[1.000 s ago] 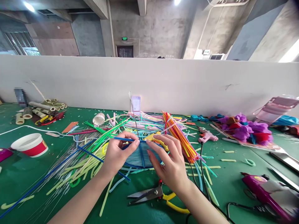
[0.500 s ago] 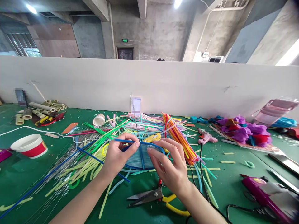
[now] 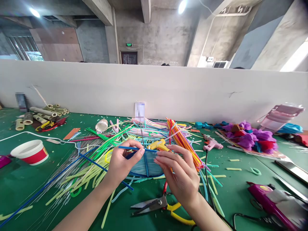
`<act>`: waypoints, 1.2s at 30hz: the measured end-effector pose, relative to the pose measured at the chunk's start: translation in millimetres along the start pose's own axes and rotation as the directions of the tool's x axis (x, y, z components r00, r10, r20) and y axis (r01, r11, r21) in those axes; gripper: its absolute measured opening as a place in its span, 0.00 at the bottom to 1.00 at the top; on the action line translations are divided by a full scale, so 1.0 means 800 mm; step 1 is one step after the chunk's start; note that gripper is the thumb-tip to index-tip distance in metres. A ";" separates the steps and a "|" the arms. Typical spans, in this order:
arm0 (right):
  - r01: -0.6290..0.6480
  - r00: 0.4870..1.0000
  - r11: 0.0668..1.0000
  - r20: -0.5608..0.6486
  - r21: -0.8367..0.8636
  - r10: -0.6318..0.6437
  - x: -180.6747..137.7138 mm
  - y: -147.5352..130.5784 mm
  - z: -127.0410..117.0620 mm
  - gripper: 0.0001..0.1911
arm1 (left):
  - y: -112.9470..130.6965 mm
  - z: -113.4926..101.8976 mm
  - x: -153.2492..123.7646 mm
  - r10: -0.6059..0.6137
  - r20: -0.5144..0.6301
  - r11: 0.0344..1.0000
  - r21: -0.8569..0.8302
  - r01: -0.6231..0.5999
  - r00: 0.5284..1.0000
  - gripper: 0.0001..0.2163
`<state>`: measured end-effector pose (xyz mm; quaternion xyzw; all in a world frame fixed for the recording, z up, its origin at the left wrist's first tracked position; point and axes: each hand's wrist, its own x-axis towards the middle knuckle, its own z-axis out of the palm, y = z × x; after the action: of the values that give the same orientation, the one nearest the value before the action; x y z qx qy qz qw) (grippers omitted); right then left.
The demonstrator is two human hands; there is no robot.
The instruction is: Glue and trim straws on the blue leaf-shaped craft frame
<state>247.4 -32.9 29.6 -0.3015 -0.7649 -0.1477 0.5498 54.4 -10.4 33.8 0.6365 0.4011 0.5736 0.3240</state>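
Note:
A light blue oval piece point(image 3: 138, 166), with a dark blue rim and a dark centre rib, is held upright above the table's middle. My left hand point(image 3: 121, 163) is closed, thumb and finger pinching its upper edge with a dark blue pipe cleaner point(image 3: 128, 148). A thin dark wire point(image 3: 141, 133) rises from those fingertips. On the right, my right hand point(image 3: 183, 173) has thumb and fingertips at the piece's edge, the other fingers curled loosely. Scissors point(image 3: 158, 203) with yellow handles lie below it. Behind the piece is a yellow glue gun point(image 3: 158, 145).
Green and yellow pipe cleaners point(image 3: 93, 173) and thin wires spread left; an orange bundle point(image 3: 185, 139) lies right. A paper cup point(image 3: 30, 152) stands far left. A pink glue gun point(image 3: 213, 142), purple flowers point(image 3: 250, 138) and a magenta corded tool point(image 3: 271, 199) occupy the right. A white partition point(image 3: 180, 93) stands behind.
My right hand has shifted slightly right and down along the oval piece, uncovering more of its right side. My left hand keeps its pinch. The view has tipped up a little.

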 end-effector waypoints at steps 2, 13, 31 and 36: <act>-0.009 1.000 1.000 -0.012 0.008 0.009 0.001 0.000 -0.002 0.15 | -0.001 -0.001 0.001 0.000 -0.005 1.000 0.002 0.000 1.000 0.06; -0.022 1.000 1.000 -0.021 0.015 0.022 -0.006 0.008 0.003 0.13 | -0.004 -0.005 0.002 -0.014 -0.021 1.000 -0.003 0.014 1.000 0.07; -0.058 0.995 0.998 0.086 0.019 0.056 -0.009 -0.004 0.002 0.17 | -0.006 -0.004 0.002 -0.020 -0.001 0.999 -0.028 0.020 1.000 0.06; -0.085 0.978 0.994 0.186 -0.069 0.097 -0.007 -0.005 0.012 0.23 | -0.004 -0.004 0.001 0.009 0.012 1.000 -0.018 -0.008 1.000 0.05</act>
<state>238.8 -31.9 21.5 -0.3655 -0.7943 -0.1161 0.4713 50.5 -8.1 32.0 0.6388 0.3913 0.5746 0.3296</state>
